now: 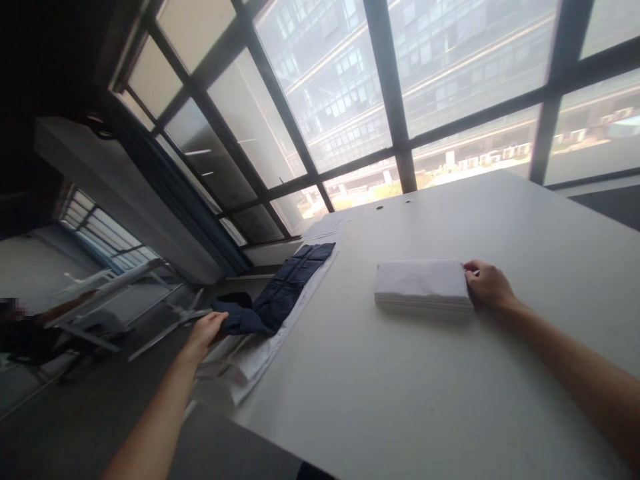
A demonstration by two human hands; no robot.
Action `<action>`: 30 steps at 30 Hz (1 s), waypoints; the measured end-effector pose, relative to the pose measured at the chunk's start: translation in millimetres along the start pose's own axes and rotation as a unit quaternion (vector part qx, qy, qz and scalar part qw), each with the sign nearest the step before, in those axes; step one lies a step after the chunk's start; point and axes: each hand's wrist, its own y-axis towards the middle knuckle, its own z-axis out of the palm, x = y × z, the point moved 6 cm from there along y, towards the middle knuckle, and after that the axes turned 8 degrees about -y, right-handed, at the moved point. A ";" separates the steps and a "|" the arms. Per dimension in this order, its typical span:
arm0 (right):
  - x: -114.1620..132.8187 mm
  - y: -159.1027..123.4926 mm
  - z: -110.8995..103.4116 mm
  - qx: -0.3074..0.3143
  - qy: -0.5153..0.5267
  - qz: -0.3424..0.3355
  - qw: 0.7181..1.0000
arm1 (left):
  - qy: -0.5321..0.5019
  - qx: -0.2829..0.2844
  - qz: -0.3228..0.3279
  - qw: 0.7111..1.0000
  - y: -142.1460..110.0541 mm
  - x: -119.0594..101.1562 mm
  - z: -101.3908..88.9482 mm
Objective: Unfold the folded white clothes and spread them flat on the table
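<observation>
Pinches the near end of the dark blue cloth (295,280) in closed left fingers (219,319), just beside the edge of the white surface (400,373). Grips the right end of the folded white stack (423,279) with right fingers (473,268) slightly parted around its edge. To find the rest of the cloth, look ahead and to the right of the left fingers; to find the stack, look directly left of the right ones, flat on the surface.

Hold the cloth by its very margin, thumb opposed, and lift gently so as not to drag the white fabric (245,363) lying beneath. Press the stack lightly at its end, without squeezing the layers askew.

Note the cloth's matte, supple look, creased lengthwise and bunched close to the left fingers. Compare the stack: oblong, soft-cornered, layered in even bands along its near side. Notice also the loose, rolling folds of the white fabric, just right of the left fingers.
</observation>
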 end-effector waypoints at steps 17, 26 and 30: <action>-2.8 1.8 4.5 -0.002 -0.007 0.000 1.000 | 0.275 0.165 0.274 0.907 -102.3 -74.7 60.0; 3.0 -0.9 -0.5 0.005 0.050 -0.023 0.998 | 0.122 0.317 0.622 0.705 -284.8 -217.1 305.1; 6.5 -1.0 -1.7 0.015 0.075 -0.022 0.997 | 0.104 0.406 0.620 0.664 -302.1 -229.9 358.7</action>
